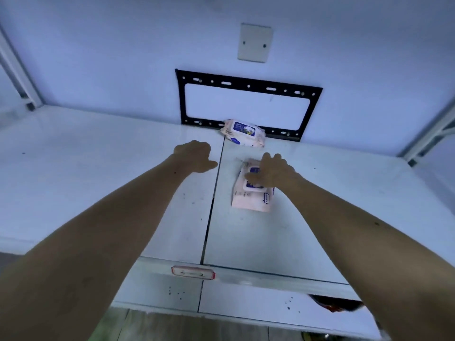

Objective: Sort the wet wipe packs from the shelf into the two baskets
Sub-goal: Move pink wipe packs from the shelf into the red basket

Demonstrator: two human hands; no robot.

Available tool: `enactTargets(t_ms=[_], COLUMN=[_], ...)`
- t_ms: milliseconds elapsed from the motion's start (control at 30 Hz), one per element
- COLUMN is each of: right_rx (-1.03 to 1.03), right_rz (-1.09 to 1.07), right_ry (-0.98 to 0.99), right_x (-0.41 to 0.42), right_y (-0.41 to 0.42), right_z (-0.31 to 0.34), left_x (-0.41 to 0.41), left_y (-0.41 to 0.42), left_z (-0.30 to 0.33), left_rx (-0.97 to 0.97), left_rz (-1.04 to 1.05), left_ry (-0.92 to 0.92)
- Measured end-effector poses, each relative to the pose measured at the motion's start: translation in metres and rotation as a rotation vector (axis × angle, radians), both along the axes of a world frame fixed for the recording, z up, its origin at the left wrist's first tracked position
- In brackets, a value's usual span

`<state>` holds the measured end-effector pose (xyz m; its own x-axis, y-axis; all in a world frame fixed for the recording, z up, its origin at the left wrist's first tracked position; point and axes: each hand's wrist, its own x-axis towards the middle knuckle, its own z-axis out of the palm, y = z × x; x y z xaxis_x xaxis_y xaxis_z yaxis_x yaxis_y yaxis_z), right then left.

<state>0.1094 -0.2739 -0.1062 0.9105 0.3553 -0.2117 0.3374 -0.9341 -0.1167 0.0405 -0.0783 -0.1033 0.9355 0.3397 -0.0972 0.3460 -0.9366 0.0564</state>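
Note:
Two pink wet wipe packs with blue labels lie on the white shelf [98, 168]. The near pack [251, 198] sits right of the shelf's centre seam, and my right hand [273, 172] rests on its top with fingers spread over the far edge. The far pack [243, 132] lies against the back wall, apart from both hands. My left hand [194, 156] hovers over the shelf left of the seam, fingers loosely curled, holding nothing. No basket is in view.
A black metal bracket frame [248, 86] is fixed to the back wall behind the far pack, with a blank wall plate [254, 43] above it. Shelf uprights [22, 77] stand at both sides. A lower shelf board [246, 303] shows below the front rail.

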Motion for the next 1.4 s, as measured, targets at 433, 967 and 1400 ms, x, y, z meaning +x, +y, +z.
enactTargets(t_ms=[433,967,1400], right_rx=[0.28,0.125,0.1], right_rz=[-0.227,-0.22,-0.289], right_ry=[0.2,0.384,0.396], right_x=[0.065,0.113,0.11], right_y=[-0.004,-0.014,-0.028], right_z=[-0.03,-0.006,-0.001], left_x=[0.13,0.209,0.225], left_y=[0.029,0.039,0.025], left_z=[-0.025,-0.036,-0.037], left_rx=[-0.142,0.048,-0.136], left_rz=[-0.086,-0.31,-0.256], left_ry=[-0.097,-0.031,-0.014])
